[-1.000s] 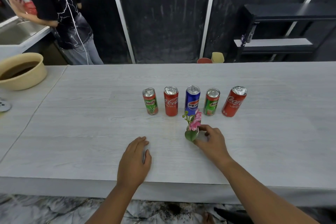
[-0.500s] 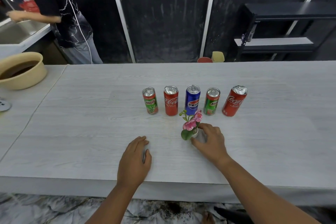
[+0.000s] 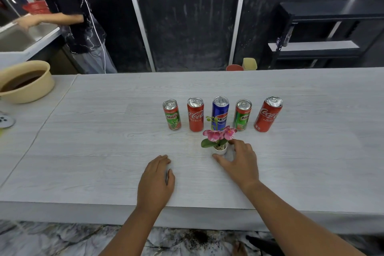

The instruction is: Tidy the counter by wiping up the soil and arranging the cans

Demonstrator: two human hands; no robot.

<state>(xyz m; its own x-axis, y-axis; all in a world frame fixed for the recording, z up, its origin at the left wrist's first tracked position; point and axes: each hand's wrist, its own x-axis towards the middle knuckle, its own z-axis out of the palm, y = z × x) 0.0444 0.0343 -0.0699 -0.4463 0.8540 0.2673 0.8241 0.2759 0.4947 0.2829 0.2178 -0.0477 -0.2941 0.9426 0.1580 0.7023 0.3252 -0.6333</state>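
Observation:
Five upright cans stand in a row on the grey counter [image 3: 104, 151]: a Milo can [image 3: 172, 116], a Coca-Cola can [image 3: 195, 116], a blue Pepsi can [image 3: 220, 110], a second Milo can [image 3: 242, 116] and a second Coca-Cola can [image 3: 268, 115]. Just in front of the Pepsi can stands a small white flower pot [image 3: 219, 149] with pink blooms. My right hand [image 3: 241, 162] curls around the pot from the right, thumb at its front base and index finger behind it. Flat on the counter to the left lies my left hand [image 3: 155, 181], holding nothing.
A beige bowl [image 3: 27, 85] of brown liquid sits at the counter's far left. A person [image 3: 72, 16] stands at a sink beyond it. A red cup [image 3: 234, 67] and a yellow cup [image 3: 250, 63] show behind the far edge. Dark soil [image 3: 199, 237] lies on the floor below.
The flower pot, tilted a second ago, now stands upright with its blooms turned toward me. My right hand stays around it. The left hand has not moved.

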